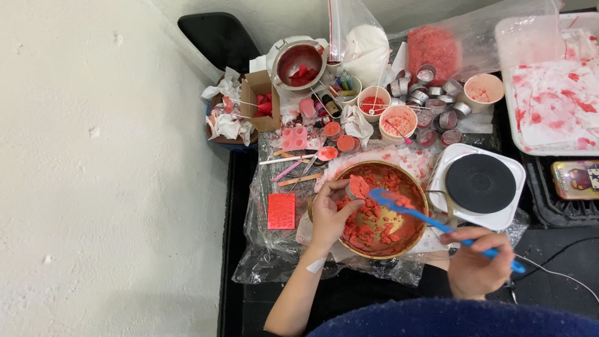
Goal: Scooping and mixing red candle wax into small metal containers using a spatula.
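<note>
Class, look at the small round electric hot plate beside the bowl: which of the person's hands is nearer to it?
Right. The right hand grips the blue spatula just below the hot plate. The left hand holds a small tin at the gold bowl's far rim.

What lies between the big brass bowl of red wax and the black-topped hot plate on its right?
In the head view, only the bowl's thin handle spans the gap between the brass bowl and the hot plate; the blue spatula crosses just below it.

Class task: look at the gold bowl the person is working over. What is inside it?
Inside the gold bowl lie crumbly red wax-like chunks. The blue spatula, held by the right hand, reaches in. The left hand covers part of the rim.
</note>
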